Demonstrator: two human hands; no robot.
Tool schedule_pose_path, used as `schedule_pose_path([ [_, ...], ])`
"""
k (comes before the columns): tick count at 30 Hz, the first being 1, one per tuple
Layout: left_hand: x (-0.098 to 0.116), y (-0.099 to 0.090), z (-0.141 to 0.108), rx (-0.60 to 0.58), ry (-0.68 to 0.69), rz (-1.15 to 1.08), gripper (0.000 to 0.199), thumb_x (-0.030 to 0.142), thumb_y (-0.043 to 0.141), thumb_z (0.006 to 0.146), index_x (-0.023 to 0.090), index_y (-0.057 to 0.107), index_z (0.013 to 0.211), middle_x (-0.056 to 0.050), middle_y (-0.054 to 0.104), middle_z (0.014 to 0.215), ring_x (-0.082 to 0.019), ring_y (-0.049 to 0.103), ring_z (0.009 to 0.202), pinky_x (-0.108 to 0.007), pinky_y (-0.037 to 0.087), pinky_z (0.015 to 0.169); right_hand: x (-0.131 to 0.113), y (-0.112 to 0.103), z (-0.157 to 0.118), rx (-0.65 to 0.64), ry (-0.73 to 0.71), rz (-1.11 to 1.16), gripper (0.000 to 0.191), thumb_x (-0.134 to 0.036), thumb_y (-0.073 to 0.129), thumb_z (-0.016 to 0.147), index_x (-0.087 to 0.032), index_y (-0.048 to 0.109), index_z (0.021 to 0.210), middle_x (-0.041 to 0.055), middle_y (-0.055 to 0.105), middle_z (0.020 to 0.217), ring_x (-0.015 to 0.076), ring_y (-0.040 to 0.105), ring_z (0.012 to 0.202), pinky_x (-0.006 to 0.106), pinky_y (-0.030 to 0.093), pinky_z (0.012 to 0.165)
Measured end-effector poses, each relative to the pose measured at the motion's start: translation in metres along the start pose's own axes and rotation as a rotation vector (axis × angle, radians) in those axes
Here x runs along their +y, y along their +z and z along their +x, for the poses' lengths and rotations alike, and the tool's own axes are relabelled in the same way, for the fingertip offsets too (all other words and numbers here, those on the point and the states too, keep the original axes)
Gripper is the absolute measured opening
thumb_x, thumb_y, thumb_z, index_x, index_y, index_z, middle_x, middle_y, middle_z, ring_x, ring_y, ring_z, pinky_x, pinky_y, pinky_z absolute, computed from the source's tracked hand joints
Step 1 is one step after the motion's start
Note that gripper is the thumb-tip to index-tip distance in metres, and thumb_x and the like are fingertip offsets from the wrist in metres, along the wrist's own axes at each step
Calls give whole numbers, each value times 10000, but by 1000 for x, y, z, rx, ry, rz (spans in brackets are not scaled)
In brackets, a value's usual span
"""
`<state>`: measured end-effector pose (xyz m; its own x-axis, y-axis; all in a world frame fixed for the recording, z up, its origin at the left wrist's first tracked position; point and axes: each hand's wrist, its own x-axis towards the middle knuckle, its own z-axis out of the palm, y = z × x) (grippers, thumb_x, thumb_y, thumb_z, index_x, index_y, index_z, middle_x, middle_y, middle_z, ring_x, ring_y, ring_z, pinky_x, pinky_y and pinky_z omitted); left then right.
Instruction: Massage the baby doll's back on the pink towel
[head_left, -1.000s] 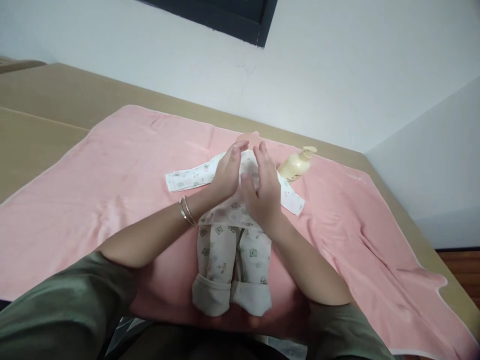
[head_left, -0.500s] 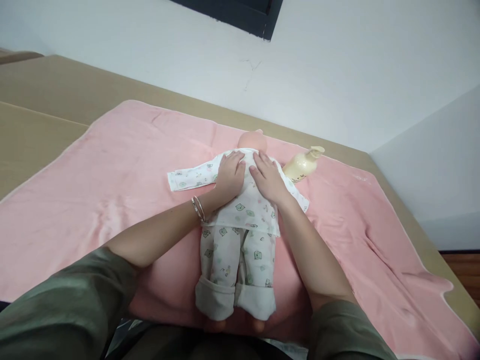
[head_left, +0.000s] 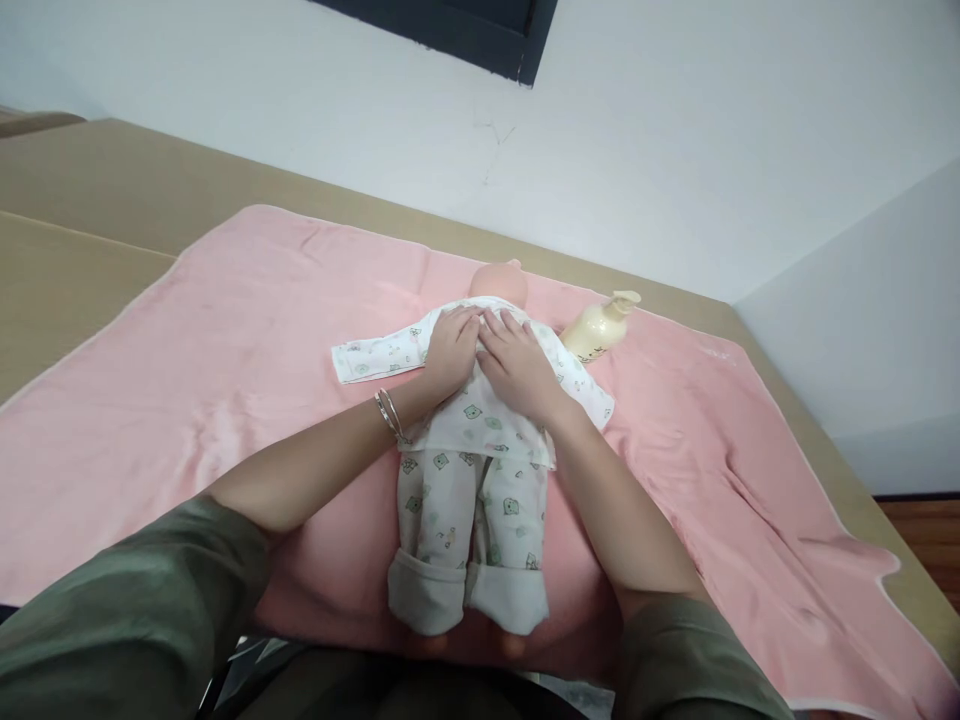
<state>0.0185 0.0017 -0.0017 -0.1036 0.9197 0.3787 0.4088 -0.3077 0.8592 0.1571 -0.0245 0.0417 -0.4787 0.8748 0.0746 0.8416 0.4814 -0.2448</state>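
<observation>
A baby doll (head_left: 499, 284) lies on a pink blanket (head_left: 300, 270), its head at the far end and its feet toward me. It wears a white printed top (head_left: 487, 425) and matching printed trousers (head_left: 450, 505) with thick turned-up cuffs. My left hand (head_left: 452, 350) rests flat on the left upper part of the top, fingers stretched out. Beside it my right hand (head_left: 519, 362) lies flat on the top too, its fingertips close to my left hand's. Neither hand grips anything. The doll's hands are hidden in the sleeves.
A cream pump bottle (head_left: 600, 328) leans or lies by the doll's right-hand sleeve. The blanket covers a tan table or bed surface (head_left: 127, 160) that meets a white wall (head_left: 637, 130). A dark frame (head_left: 480, 35) is on the wall.
Both hands have slid inward across the doll's top, so the gap between them has nearly closed. The view has shifted slightly; the doll and bottle stay in place.
</observation>
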Motion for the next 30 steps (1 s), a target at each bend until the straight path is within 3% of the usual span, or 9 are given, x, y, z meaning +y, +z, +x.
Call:
schedule_pose_path([
  [4,-3,2,-1,6,3,23,375,226,421,971,176,736,1169,-93,742,1323,-235,626,1307,-446,413,1250,22,-2,9,73,156,84,666,-464,333,1067,-141,315,1650,153,240,1752,332,208,1640,602,188,1320],
  [7,-2,2,-1,21,0,11,371,229,418,978,182,740,1158,-86,746,1312,-229,631,1298,-432,424,1241,8,-1,0,107,232,8,670,-420,324,1071,-60,313,1636,240,277,1722,379,259,1618,612,230,1302],
  [11,2,-1,3,1,-91,-51,318,249,462,960,190,760,1054,-77,778,1221,-246,667,1225,-421,500,1158,-24,2,-16,47,112,-97,600,-333,372,1051,-133,397,1616,188,252,1742,424,192,1629,673,223,1291],
  [13,4,-2,4,-21,-108,-50,295,246,484,943,190,755,1045,-76,783,1203,-254,668,1211,-432,505,1142,-28,2,-17,11,45,-102,574,-299,374,1039,-170,449,1593,140,248,1751,417,152,1639,710,179,1292],
  [16,7,-1,2,-52,-10,66,330,239,429,969,178,732,1086,-102,769,1210,-262,658,1191,-485,449,1181,-16,1,-8,6,44,-30,563,-267,364,1026,-211,487,1573,88,260,1754,377,152,1647,693,142,1310],
  [20,9,2,-5,-67,77,220,391,288,380,1013,165,674,1240,-137,725,1298,-288,606,1263,-542,373,1225,8,0,6,56,67,86,533,-352,317,1061,-274,527,1545,50,239,1764,359,165,1648,667,161,1311],
  [26,4,6,-9,-37,69,186,483,340,306,1044,157,625,1357,-139,668,1431,-278,543,1390,-528,288,1290,29,4,14,132,164,205,578,-421,264,1076,-254,445,1599,82,275,1752,333,184,1647,649,148,1313],
  [30,-1,6,-4,-42,67,212,449,323,404,990,155,642,1331,-139,672,1422,-290,538,1391,-530,303,1288,31,5,17,167,261,195,596,-396,299,1059,-206,426,1609,126,316,1732,348,220,1636,633,194,1307],
])
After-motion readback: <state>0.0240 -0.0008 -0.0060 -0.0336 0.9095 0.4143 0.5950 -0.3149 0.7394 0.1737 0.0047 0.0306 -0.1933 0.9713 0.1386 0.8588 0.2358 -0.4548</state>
